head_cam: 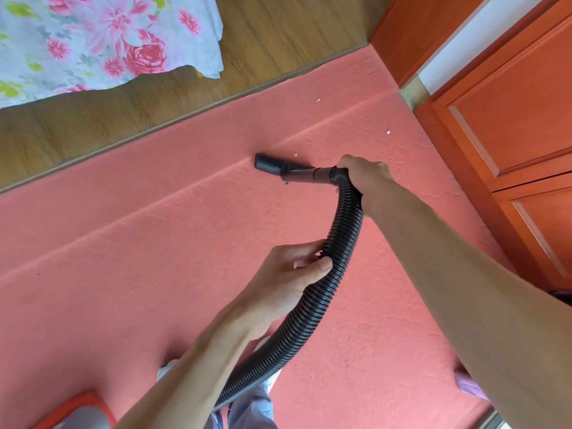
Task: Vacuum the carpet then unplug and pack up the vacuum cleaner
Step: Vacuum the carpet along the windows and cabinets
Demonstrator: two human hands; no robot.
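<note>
A black ribbed vacuum hose [315, 292] curves up across the pink carpet [123, 258] to a black nozzle [272, 165] lying low on the carpet. My right hand [365, 178] grips the hose's end where it joins the nozzle tube. My left hand [288, 280] holds the hose lower down, thumb over it. Small white scraps [387, 132] lie on the carpet beyond the nozzle. An orange and grey corner of the vacuum cleaner body [80, 413] shows at the bottom left.
Wooden floor [123, 119] borders the carpet at the far side, with a flowered bedsheet [108, 41] hanging over it. Orange wooden cabinet doors [510, 119] stand along the right. My feet are partly seen below the arms.
</note>
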